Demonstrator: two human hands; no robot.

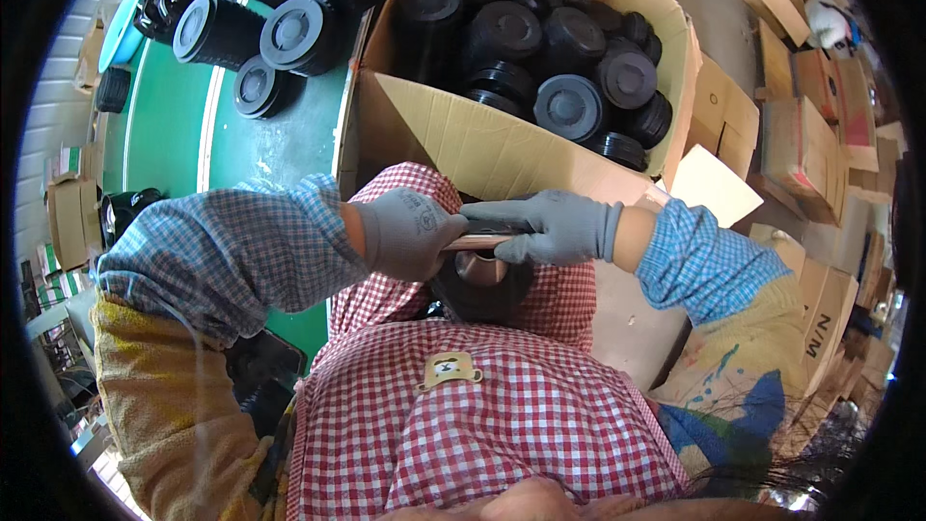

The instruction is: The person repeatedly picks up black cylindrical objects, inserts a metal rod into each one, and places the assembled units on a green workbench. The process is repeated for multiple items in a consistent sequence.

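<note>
Both my hands wear grey gloves and meet above my lap. My left hand [413, 232] is closed around the left end of a flat, thin bar-like piece [479, 242] with a pale brownish edge and a dark upper side. On the right end of the same piece, my right hand [564, 227] pinches with thumb below and fingers on top. Its exact kind cannot be made out. Just under it, between my knees, is a dark round thing [492, 299] with a shiny copper-toned metal cylinder [479, 270] at its middle, partly hidden by the hands.
Ahead stands a large open cardboard box [463, 125] filled with stacks of black round lids [569, 106]. On the green table [270, 150] at left are more stacks of black lids [294, 34] and a turquoise basin [122, 24]. Cardboard boxes [801, 150] crowd the right side.
</note>
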